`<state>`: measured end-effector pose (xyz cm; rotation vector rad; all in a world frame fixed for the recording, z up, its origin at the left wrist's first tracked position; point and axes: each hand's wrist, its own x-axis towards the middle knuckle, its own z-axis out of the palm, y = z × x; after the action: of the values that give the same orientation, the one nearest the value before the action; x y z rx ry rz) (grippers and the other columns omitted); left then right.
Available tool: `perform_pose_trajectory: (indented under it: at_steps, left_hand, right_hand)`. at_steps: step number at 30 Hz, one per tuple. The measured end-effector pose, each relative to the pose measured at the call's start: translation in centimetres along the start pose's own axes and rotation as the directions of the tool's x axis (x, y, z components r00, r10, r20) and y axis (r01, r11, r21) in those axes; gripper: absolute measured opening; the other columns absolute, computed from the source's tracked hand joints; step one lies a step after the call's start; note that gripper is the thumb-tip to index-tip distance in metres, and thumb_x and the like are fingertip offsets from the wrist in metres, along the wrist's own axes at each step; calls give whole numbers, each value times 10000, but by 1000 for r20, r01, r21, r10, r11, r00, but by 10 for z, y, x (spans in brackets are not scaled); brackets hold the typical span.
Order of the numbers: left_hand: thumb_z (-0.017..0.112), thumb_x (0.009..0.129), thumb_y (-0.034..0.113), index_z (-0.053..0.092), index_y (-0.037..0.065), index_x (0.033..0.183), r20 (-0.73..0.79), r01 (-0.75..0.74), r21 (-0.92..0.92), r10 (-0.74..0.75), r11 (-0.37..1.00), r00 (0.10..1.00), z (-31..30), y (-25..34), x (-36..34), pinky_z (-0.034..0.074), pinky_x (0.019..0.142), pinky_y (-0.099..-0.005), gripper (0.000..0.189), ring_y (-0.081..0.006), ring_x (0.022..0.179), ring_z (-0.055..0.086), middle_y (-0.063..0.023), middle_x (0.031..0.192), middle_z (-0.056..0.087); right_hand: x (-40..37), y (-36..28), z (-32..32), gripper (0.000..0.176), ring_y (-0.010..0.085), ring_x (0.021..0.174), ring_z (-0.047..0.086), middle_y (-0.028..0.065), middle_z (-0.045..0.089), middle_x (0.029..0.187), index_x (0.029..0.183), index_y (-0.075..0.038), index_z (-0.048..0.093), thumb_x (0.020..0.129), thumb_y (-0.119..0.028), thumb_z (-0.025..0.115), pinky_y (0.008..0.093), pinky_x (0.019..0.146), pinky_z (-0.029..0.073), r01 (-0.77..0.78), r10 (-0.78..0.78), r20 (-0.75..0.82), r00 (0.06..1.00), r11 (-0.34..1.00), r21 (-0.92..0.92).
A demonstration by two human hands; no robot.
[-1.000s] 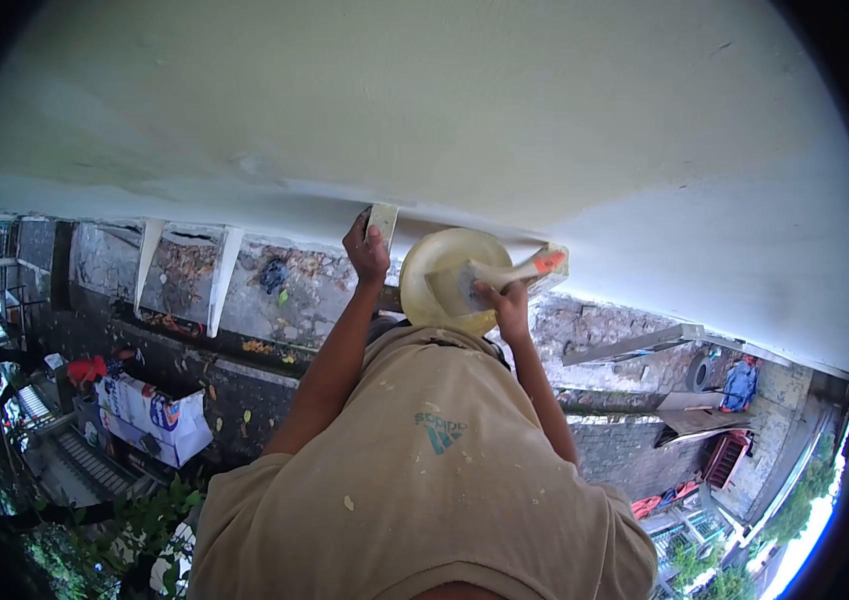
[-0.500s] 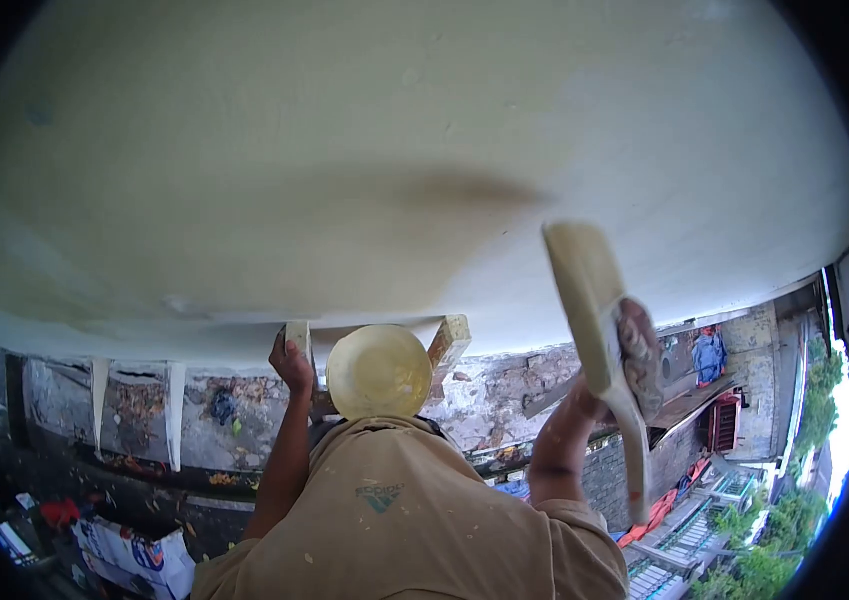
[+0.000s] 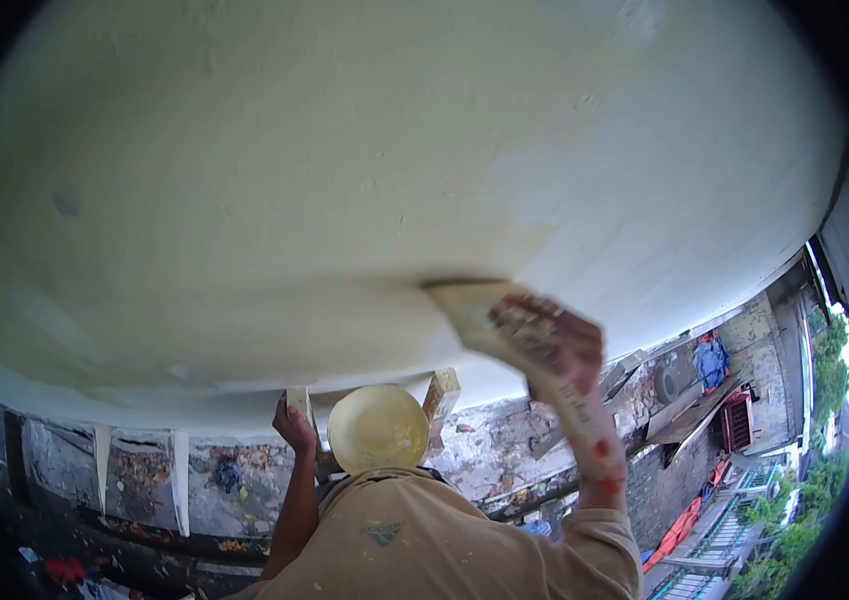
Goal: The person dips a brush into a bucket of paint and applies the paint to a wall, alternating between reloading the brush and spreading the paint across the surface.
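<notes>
Far left, low in the view, left hand was closed around a small putty-caked scraper, with a yellow bowl just beside it, above the tan shirt. Right of the bowl, right hand gripped a wide trowel. Its blade lay flat against the pale plastered surface overhead, and its handle ran down along the forearm.

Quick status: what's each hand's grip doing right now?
Left hand: closed on a pale board beside the yellow bowl.
Right hand: closed on a wide scraper, blade against the cream surface.
</notes>
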<state>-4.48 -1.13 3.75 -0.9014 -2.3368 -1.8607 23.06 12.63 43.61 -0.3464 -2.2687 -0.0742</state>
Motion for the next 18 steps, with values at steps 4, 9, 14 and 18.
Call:
perform_pose_trajectory:
  at_steps: [4,9,14,18]
  left_hand:
    - [370,873,449,586,-59,930,42,10,-178,-3,984,999,-6,30,8,445,703,-421,555,-374,751,579,-217,823,609]
    - [371,875,463,583,-58,904,2,-21,-160,21,987,1000,-5,23,6,449,673,-408,563,-357,718,587,-207,781,606]
    - [371,872,491,585,-58,913,-5,-8,-165,7,986,1000,0,11,6,452,679,-411,590,-359,726,592,-208,784,612]
    - [368,864,510,588,-62,904,18,6,-173,-3,985,1000,-3,23,8,455,674,-414,614,-364,720,591,-208,787,615]
  right_hand:
    - [60,29,-58,164,220,824,666,132,666,898,858,-16,653,738,-124,681,299,698,561,116,-150,-372,916,987,-112]
    - [128,33,-91,115,220,802,666,119,669,849,823,-6,648,763,-104,644,306,674,561,208,-439,-450,778,855,-475]
    - [85,2,-40,95,219,780,666,105,673,800,788,4,643,787,-84,608,312,650,561,419,-579,-279,767,780,-465]
    - [-7,-8,5,84,234,856,662,128,675,876,828,-49,663,807,-69,583,344,760,554,340,-344,29,939,910,-237]
